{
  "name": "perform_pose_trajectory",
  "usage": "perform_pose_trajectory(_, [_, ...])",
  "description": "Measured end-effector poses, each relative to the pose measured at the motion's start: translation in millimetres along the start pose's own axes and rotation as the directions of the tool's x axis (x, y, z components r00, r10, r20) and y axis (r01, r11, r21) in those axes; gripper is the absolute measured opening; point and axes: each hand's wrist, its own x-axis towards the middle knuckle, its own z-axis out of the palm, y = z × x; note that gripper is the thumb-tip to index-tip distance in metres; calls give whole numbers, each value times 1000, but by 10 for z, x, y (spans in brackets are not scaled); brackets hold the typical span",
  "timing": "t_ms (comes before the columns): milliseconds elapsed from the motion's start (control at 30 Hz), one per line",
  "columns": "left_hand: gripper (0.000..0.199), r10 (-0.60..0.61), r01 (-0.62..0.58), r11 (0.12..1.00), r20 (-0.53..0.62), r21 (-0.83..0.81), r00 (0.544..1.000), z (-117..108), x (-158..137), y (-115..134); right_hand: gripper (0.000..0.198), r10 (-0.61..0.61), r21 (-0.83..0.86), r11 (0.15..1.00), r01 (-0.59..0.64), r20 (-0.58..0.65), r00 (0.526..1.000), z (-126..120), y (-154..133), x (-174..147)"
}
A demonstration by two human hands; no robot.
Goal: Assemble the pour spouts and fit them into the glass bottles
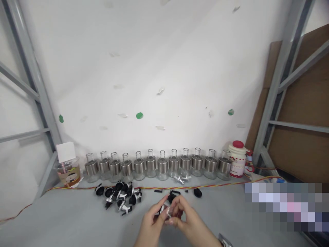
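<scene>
In front of me, low in the view, my left hand [152, 219] is closed round a small silver-and-black pourer stopper [161, 210], mostly hidden by fingers. My right hand [189, 218] meets it from the other side, thumb and fingers pinched at the same piece; what exactly the fingertips grip is partly covered. Just beyond the fingertips lies a black part [171, 197]. A pile of similar black-and-silver pourer stoppers [120, 195] lies to the left. Two loose silver spout pieces [180, 179] rest near the bottles.
A row of several glass bottles with steel sleeves [162, 164] lines the wall. A black cap [197, 192] and small black strips [158, 191] lie by a twisted red-yellow wire [218, 186]. A plastic cup [69, 175] stands left, a cream jug with red lid [236, 159] right.
</scene>
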Motion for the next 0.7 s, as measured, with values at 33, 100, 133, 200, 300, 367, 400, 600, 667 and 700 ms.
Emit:
perform_pose_trajectory(33, [59, -30, 30, 999, 5, -27, 1000, -2, 6, -21, 22, 12, -30, 999, -13, -13, 1000, -1, 14, 2])
perform_pose_trajectory(100, [64, -80, 80, 994, 1, -77, 997, -2, 18, -66, 22, 31, -75, 997, -33, -24, 999, -1, 48, 3])
perform_pose_trajectory(133, [65, -88, 87, 991, -7, -99, 996, 2, 23, -82, 21, 35, -91, 995, -36, -18, 999, 1, 65, 2])
perform_pose_trajectory(200, [66, -96, 93, 988, -16, -127, 995, 17, 30, -87, 19, 34, -117, 993, -33, 7, 999, 5, 88, -2])
perform_pose_trajectory(300, [67, -134, 132, 983, -9, -131, 991, 51, 42, -26, 15, 15, -166, 986, -14, 1, 1000, -1, 73, 3])
perform_pose_trajectory(367, [67, -114, 112, 987, -11, -113, 993, 59, 67, 32, 11, -16, -202, 979, 11, -22, 1000, -32, 35, 23])
perform_pose_trajectory(400, [66, -73, 69, 992, -35, -107, 997, 51, 87, 57, 7, -30, -215, 976, 23, -32, 999, -62, 16, 39])
perform_pose_trajectory(600, [56, 36, -28, 999, -289, 32, 957, -139, 231, 134, 21, -150, -377, 926, 35, -282, 948, -450, 126, 213])
perform_pose_trajectory(667, [51, 34, -20, 998, -294, 52, 955, -192, 257, 155, 17, -243, -531, 847, 36, -325, 914, -588, 254, 270])
perform_pose_trajectory(700, [50, 30, -16, 999, -298, 49, 954, -206, 264, 165, 16, -280, -595, 803, 41, -316, 907, -640, 318, 292])
